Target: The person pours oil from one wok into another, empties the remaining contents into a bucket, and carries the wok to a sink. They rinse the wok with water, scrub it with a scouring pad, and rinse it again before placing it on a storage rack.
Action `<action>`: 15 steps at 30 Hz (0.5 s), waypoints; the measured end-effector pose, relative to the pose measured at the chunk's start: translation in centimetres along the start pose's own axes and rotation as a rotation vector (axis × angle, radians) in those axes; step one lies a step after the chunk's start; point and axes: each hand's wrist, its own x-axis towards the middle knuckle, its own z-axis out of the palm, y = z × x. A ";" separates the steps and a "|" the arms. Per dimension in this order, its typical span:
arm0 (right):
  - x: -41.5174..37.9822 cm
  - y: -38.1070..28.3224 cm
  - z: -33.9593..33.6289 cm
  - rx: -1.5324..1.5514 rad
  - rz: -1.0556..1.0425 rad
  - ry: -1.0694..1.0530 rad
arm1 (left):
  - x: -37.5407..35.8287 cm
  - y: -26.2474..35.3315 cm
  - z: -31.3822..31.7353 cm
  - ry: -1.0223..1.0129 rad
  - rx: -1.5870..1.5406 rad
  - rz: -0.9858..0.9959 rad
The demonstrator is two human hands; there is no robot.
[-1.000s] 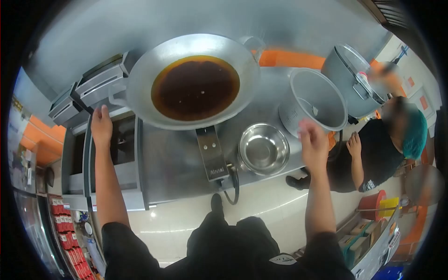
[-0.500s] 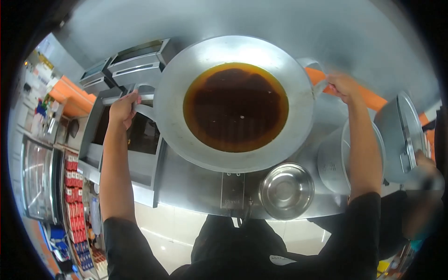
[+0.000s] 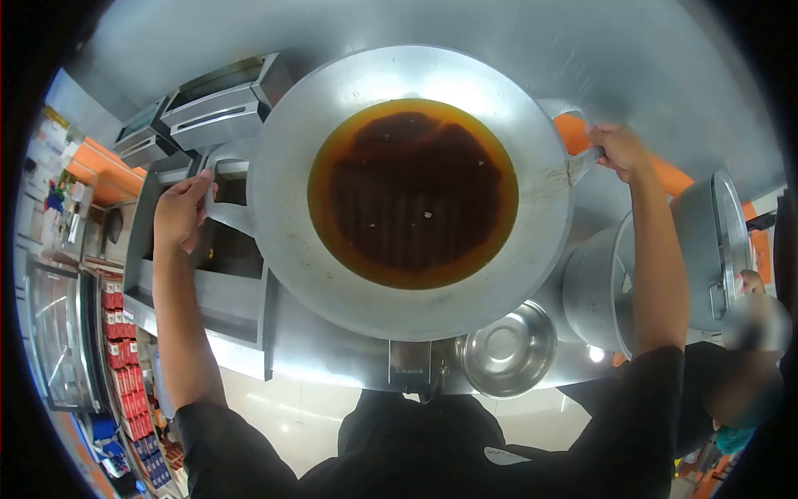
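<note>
A wide metal wok (image 3: 287, 258) hangs between my hands over the steel counter, a pool of dark brown liquid (image 3: 416, 195) in its bottom with a few pale specks on it. My left hand (image 3: 181, 211) is closed around the loop handle (image 3: 229, 214) on the wok's left side. On the other side, my right hand (image 3: 619, 152) grips the right loop handle (image 3: 586, 164). Below the wok's front rim, a shiny steel bowl (image 3: 507, 351) rests on the counter, its far edge partly covered by the wok.
Right of the wok stands a deep metal pot (image 3: 588, 287), with a larger lidded pot (image 3: 702, 249) beyond it. Another person's hand (image 3: 751, 283) is near that pot. Steel fryer basins (image 3: 220, 303) lie under my left arm. Shelves with red packets (image 3: 125, 353) stand far left.
The wok has come nearer to me and looks larger, its front rim now overlapping the bowl. Both hands have moved with it, the left one shifting further left.
</note>
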 end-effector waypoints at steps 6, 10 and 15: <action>-0.6 -1.3 0.3 0.061 -0.004 -0.002 | -0.2 0.1 1.6 0.024 -0.098 0.003; 0.4 -2.0 2.0 0.347 -0.065 0.008 | 1.1 0.0 3.0 -0.002 -0.662 -0.118; 1.8 -1.7 2.2 0.345 -0.030 0.108 | 1.9 -0.2 3.0 -0.094 -0.812 -0.192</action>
